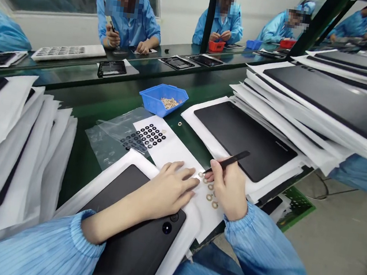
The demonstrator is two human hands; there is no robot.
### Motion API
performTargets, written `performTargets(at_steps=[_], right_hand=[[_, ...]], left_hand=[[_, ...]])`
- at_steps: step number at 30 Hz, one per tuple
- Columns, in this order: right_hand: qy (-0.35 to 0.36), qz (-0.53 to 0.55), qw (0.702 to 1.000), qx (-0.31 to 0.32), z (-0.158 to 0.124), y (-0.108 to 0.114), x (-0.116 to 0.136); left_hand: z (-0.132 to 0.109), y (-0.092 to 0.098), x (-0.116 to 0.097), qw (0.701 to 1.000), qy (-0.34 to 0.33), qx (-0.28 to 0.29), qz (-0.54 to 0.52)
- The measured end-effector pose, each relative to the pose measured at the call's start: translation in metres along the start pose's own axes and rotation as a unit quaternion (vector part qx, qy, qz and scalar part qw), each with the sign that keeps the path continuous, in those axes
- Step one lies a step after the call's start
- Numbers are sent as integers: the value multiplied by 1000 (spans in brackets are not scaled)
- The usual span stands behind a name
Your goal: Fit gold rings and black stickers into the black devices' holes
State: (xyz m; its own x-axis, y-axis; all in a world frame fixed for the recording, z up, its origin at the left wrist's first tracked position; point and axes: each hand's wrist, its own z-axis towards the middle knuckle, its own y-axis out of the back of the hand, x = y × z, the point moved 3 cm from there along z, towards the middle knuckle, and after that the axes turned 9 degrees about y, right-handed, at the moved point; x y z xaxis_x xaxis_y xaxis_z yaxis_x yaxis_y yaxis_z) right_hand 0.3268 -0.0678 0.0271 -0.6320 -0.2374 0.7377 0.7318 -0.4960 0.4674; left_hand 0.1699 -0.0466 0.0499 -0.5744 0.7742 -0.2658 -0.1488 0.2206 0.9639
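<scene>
Your right hand pinched slim black tweezers, their tip reaching the far end of a short row of tan rings on a white sheet. The row ran diagonally from far left to near right, just beside your left hand, which lay flat with fingers slightly spread.

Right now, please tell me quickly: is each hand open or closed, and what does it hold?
Left hand: open, lying on the white sheet, holding nothing.
Right hand: closed, holding black tweezers.
</scene>
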Motion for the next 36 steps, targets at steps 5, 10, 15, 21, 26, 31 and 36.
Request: performTargets(at_steps=[5,10,15,21,26,31,36], right_hand=[[-16,52,999,-9,1,2,-3],[-65,260,963,-9,-15,11,11],[-133,358,918,102,-44,-4,36],[-159,341,918,126,-57,-18,42],[-135,321,930,119,-59,-15,41],[-124,307,935,126,-58,-15,42],[-126,297,937,130,-59,-14,42]], left_hand=[[-1,-2,1,1000,-3,-9,5],[4,-2,9,1000,-14,-17,3],[-25,16,11,996,11,-92,-17],[-97,18,-3,992,39,-92,-72],[-106,7,-8,998,-17,-62,-29],[-100,8,-8,997,-21,-67,-24],[-102,7,-8,997,-13,-68,-30]])
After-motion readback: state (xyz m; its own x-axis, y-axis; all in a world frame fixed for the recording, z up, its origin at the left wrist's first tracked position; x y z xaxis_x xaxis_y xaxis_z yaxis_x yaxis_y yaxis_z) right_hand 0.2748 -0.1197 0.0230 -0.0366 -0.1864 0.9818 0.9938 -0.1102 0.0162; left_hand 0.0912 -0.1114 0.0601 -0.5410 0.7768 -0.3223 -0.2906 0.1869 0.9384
